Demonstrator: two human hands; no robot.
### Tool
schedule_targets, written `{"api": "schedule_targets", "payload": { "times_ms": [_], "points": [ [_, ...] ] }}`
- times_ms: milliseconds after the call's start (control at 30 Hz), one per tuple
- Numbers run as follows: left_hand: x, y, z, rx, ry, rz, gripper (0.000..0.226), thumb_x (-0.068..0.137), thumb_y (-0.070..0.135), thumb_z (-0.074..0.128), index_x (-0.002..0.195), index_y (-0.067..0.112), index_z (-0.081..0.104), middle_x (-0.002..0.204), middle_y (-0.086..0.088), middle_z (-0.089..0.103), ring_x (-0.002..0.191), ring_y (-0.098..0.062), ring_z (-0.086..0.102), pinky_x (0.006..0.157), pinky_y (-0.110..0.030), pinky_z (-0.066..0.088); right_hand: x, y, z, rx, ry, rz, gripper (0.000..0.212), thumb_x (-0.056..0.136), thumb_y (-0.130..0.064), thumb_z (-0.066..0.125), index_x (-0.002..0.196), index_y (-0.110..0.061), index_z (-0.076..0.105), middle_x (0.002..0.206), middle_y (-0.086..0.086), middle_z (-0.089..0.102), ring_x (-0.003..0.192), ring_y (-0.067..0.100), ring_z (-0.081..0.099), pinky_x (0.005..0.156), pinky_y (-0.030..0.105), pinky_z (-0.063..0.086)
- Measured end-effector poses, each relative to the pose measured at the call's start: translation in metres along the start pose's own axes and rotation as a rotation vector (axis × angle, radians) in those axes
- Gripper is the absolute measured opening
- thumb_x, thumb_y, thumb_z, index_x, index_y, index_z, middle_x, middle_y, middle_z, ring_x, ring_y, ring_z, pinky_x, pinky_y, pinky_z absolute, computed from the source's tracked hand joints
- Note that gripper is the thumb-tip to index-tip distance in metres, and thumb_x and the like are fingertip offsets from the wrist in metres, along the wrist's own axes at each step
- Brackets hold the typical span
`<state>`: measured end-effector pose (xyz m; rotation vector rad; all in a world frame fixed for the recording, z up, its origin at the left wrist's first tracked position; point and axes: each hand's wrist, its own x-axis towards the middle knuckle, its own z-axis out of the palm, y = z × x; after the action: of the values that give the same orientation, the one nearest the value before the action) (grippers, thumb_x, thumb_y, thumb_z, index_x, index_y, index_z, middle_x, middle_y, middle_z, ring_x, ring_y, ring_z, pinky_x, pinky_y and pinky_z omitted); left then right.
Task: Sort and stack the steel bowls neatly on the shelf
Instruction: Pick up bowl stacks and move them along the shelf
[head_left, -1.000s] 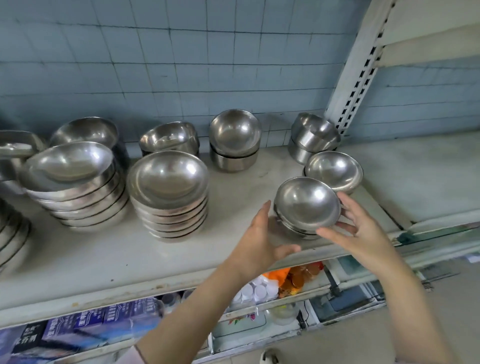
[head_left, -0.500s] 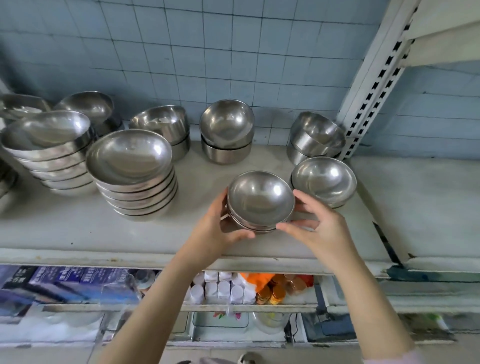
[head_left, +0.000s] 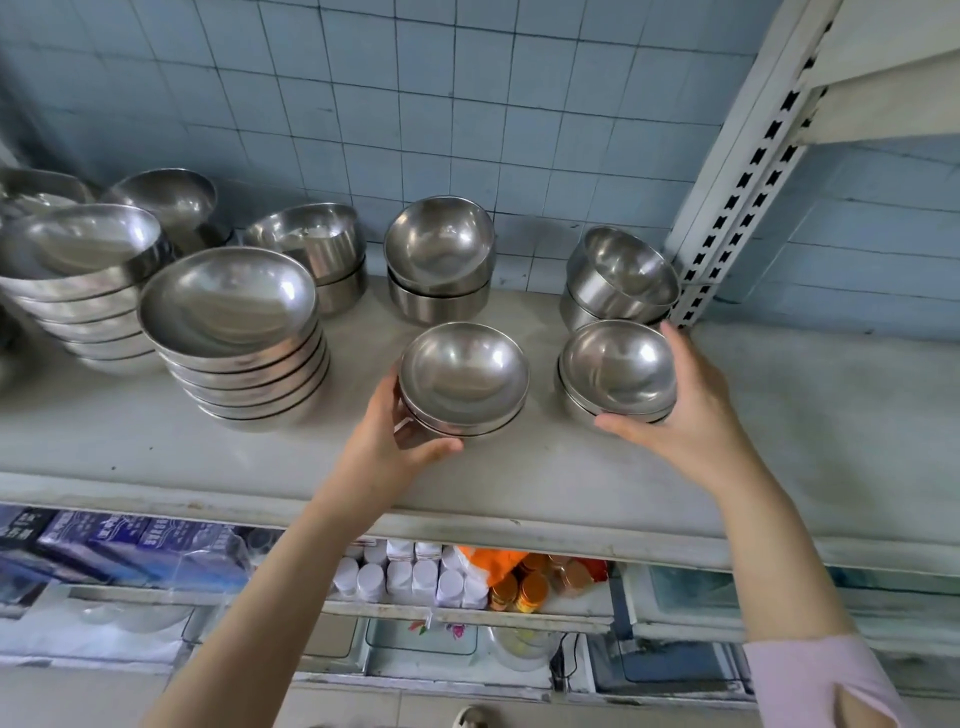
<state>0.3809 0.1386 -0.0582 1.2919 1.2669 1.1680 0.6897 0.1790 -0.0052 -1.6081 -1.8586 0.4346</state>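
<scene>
Cut off at the left edge: wide steel bowl stack (head_left: 88, 249). Too blurred to read: print on dark blue boxes (head_left: 119, 535) below.

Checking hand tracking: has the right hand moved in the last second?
Yes. The right hand went rightward, off the middle bowl stack onto the front right stack, toward the slotted upright.

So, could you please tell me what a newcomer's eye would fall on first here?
Two hands at the front of the shelf draw the eye first. The left hand grips a small bowl stack in the middle, and the right hand grips a twin stack beside it. To the left, a taller stack of wide bowls gleams before the blue tiled wall.
</scene>
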Motion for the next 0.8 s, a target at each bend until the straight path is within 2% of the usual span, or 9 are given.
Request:
{"api": "schedule_targets", "payload": {
  "times_ms": [133, 300, 367, 500, 600, 667, 767, 800],
  "points": [
    [-0.002, 0.002, -0.001, -0.051, -0.026, -0.004, 0.112, 0.059, 0.029, 0.089, 0.15, 0.03, 0.023, 0.144, 0.003, 0.048, 0.128, -0.012, 0.053, 0.11, -0.04, 0.041, -0.001, -0.002, -0.001, 0.047, 0.018, -0.01, 0.104, 0.059, -0.048, 0.091, 0.147, -0.03, 0.038, 0.135, -0.02, 0.039, 0.128, 0.005, 0.037, 0.106, 0.026, 0.031],
    [-0.003, 0.007, 0.002, -0.059, 0.018, 0.023, 0.102, 0.062, 0.03, 0.085, 0.147, 0.025, 0.029, 0.137, 0.011, 0.053, 0.124, -0.006, 0.054, 0.107, -0.036, 0.043, -0.004, -0.004, -0.001, 0.217, 0.074, 0.001, 0.09, 0.061, -0.036, 0.093, 0.139, -0.033, 0.046, 0.13, -0.026, 0.045, 0.12, -0.008, 0.042, 0.1, 0.016, 0.033],
    [-0.004, 0.009, 0.003, -0.05, 0.035, 0.033, 0.097, 0.063, 0.032, 0.084, 0.145, 0.025, 0.033, 0.134, 0.011, 0.055, 0.123, -0.006, 0.055, 0.106, -0.035, 0.044, -0.006, -0.01, -0.003, 0.276, 0.101, -0.027, 0.088, 0.062, -0.037, 0.091, 0.138, -0.034, 0.046, 0.135, -0.029, 0.043, 0.124, -0.017, 0.037, 0.103, 0.012, 0.031],
    [-0.004, 0.01, 0.003, -0.044, 0.044, 0.039, 0.093, 0.064, 0.033, 0.083, 0.143, 0.025, 0.035, 0.133, 0.011, 0.055, 0.123, -0.007, 0.055, 0.105, -0.035, 0.045, -0.006, -0.038, -0.002, 0.352, 0.077, -0.06, 0.091, 0.062, -0.045, 0.089, 0.142, -0.039, 0.044, 0.149, -0.023, 0.04, 0.138, 0.001, 0.037, 0.115, 0.031, 0.035],
    [-0.004, 0.01, 0.002, -0.03, 0.034, 0.043, 0.094, 0.066, 0.032, 0.084, 0.145, 0.023, 0.033, 0.138, 0.007, 0.053, 0.126, -0.011, 0.054, 0.107, -0.04, 0.044, -0.004, -0.069, 0.013, 0.46, -0.036, -0.073, 0.095, 0.057, -0.052, 0.09, 0.14, -0.042, 0.045, 0.145, -0.022, 0.045, 0.134, 0.002, 0.044, 0.112, 0.034, 0.04],
    [-0.003, 0.009, 0.002, -0.018, 0.022, 0.043, 0.093, 0.068, 0.03, 0.084, 0.145, 0.022, 0.033, 0.138, 0.003, 0.054, 0.126, -0.014, 0.054, 0.107, -0.042, 0.044, -0.003, -0.085, 0.027, 0.484, -0.11, -0.101, 0.093, 0.058, -0.049, 0.091, 0.139, -0.043, 0.046, 0.143, -0.022, 0.048, 0.132, 0.001, 0.047, 0.111, 0.03, 0.041],
    [-0.003, 0.009, 0.002, -0.015, 0.031, 0.037, 0.094, 0.066, 0.033, 0.085, 0.143, 0.017, 0.034, 0.134, -0.003, 0.057, 0.122, -0.015, 0.057, 0.105, -0.038, 0.046, -0.001, -0.099, 0.045, 0.425, -0.177, -0.162, 0.092, 0.063, -0.04, 0.092, 0.141, -0.038, 0.045, 0.142, -0.025, 0.046, 0.13, -0.01, 0.041, 0.104, 0.011, 0.034],
    [-0.003, 0.008, 0.002, -0.016, 0.036, 0.033, 0.094, 0.065, 0.033, 0.085, 0.143, 0.016, 0.035, 0.133, -0.004, 0.058, 0.121, -0.014, 0.058, 0.105, -0.036, 0.046, 0.001, -0.101, 0.048, 0.404, -0.19, -0.173, 0.092, 0.063, -0.041, 0.092, 0.141, -0.039, 0.044, 0.142, -0.026, 0.045, 0.129, -0.011, 0.04, 0.103, 0.011, 0.034]
  ]
}}
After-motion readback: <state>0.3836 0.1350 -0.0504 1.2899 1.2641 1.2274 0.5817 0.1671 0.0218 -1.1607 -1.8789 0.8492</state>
